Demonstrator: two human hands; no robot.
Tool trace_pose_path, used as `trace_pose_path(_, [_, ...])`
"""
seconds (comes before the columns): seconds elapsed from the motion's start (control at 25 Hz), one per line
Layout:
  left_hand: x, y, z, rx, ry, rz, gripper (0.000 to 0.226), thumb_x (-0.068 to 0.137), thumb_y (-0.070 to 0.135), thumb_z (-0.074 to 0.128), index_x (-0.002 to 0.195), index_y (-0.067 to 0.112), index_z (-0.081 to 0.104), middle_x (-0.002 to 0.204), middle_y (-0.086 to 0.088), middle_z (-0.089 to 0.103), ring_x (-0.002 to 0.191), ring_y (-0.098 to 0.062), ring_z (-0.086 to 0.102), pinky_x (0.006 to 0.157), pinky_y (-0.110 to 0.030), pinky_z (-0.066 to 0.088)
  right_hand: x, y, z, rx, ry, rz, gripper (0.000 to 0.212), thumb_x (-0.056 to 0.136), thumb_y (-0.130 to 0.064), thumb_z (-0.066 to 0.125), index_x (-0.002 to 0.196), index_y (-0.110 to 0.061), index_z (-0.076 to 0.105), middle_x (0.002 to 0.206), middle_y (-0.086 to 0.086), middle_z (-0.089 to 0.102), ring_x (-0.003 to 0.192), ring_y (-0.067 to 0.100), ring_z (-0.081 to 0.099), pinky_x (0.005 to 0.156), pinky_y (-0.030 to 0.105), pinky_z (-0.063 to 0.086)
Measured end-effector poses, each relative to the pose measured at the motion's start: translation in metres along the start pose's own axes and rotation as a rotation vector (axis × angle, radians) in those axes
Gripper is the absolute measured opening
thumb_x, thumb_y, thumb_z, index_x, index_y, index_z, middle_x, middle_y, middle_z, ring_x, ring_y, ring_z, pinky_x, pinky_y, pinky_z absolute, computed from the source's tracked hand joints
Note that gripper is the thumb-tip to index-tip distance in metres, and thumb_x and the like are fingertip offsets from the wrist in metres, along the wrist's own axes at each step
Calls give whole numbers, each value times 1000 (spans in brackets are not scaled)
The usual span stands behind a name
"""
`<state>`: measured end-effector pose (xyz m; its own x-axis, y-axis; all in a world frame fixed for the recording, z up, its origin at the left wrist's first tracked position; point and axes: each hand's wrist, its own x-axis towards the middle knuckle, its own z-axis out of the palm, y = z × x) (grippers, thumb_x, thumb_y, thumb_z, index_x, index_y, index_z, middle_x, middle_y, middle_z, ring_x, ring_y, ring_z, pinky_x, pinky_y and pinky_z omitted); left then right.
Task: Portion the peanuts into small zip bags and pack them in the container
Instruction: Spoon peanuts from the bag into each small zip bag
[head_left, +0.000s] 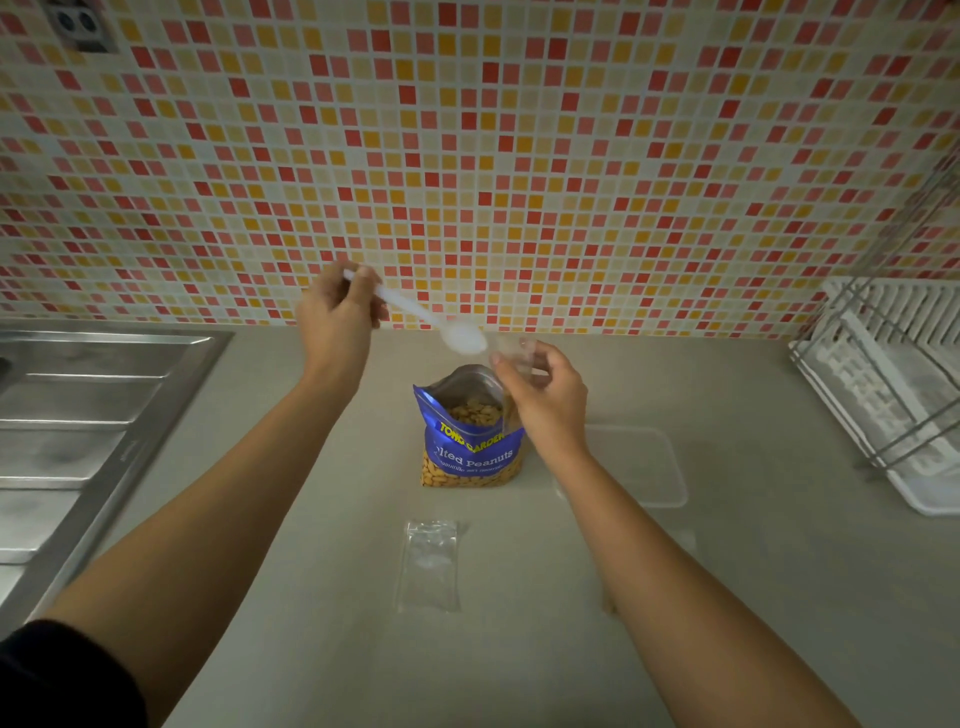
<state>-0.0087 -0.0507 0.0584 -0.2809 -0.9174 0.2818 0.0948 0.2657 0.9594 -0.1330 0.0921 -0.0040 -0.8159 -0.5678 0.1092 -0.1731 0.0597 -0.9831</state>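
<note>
Head — spoon (415, 310) beside held zip bag (513, 354), possibly touching

We read print on one thing only: the blue foil stand-up pouch of peanuts (470, 447), open at the top. Across the upper part of its front, yellow caps give the brand: "TONG GARDEN". Just below, in bigger white letters: "lted Peanuts" — the 1st letters of that word are out of sight at the pouch's left edge. Under it runs one smaller white line — too small & blurred to make out.
</note>
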Motion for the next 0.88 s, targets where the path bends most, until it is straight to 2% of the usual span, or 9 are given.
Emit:
trace_pose_path(0.04, [-5, -11, -1, 134, -63, 46, 13, 92, 13, 49, 85, 9, 59, 63, -1, 57, 50, 0, 54, 55, -19, 44, 0, 2, -5, 1, -6, 25, 43, 74, -40, 74, 110, -23, 61, 100, -9, 66, 81, -4, 62, 63, 4, 46])
trace_pose_path(0.16, [-25, -33, 4, 599, -417, 486, 15, 91, 14, 52, 88, 5, 64, 71, -6, 66, 56, -6, 55, 56, -5, 38, 0, 9, -12, -25, -57, 76, 44, 72, -43, 75, 109, -23, 60, 98, -8, 67, 85, 1, 63, 68, 14, 50])
trace_pose_path(0.24, [-31, -42, 12, 698, -550, 569, 18, 91, 15, 53, 91, 2, 66, 78, -11, 69, 61, -13, 52, 58, -3, 33, -1, 13, -13, -35, -88, 105, 47, 71, -44, 75, 110, -22, 60, 98, -8, 67, 89, 6, 64, 72, 21, 53])
trace_pose_path(0.36, [-30, -51, 26, 740, -380, 287, 21, 93, 14, 50, 95, 0, 66, 80, -17, 69, 64, -21, 56, 56, -17, 40, -2, 16, -15, -30, -110, 122, 49, 72, -43, 74, 113, -21, 58, 94, -14, 62, 91, 6, 63, 71, 19, 51])
trace_pose_path(0.48, [-25, -54, 34, 762, -242, -4, 26, 92, 13, 45, 89, -3, 65, 79, -18, 67, 67, -26, 57, 55, -24, 42, -2, 18, -16, -38, -125, 140, 50, 71, -46, 74, 113, -24, 58, 101, -10, 62, 94, 9, 62, 76, 24, 53])
trace_pose_path(0.56, [-23, -56, 33, 742, -284, -40, 25, 91, 13, 46, 91, -1, 66, 81, -16, 69, 74, -29, 62, 66, -32, 50, -2, 16, -17, -59, -130, 148, 51, 72, -47, 73, 114, -24, 57, 101, -9, 61, 94, 10, 62, 73, 22, 52])
trace_pose_path(0.64, [-19, -59, 29, 616, -265, -181, 22, 88, 9, 47, 89, 0, 67, 83, -18, 70, 81, -32, 66, 78, -39, 55, -2, 15, -18, -78, -135, 141, 52, 73, -46, 72, 116, -21, 56, 99, -9, 60, 93, 8, 60, 68, 16, 48])
trace_pose_path(0.76, [-19, -64, 24, 369, -225, -395, 18, 88, 7, 50, 86, 3, 67, 71, -12, 67, 71, -25, 66, 81, -38, 57, -2, 16, -17, -93, -141, 137, 54, 74, -46, 71, 118, -20, 55, 102, -8, 59, 91, 6, 59, 68, 15, 47])
trace_pose_path(0.88, [-21, -65, 21, 272, -253, -452, 17, 91, 10, 51, 93, 1, 65, 69, -10, 64, 64, -17, 61, 73, -30, 56, -1, 16, -16, -93, -142, 155, 55, 73, -47, 72, 118, -21, 55, 105, -7, 59, 93, 7, 60, 75, 22, 51])
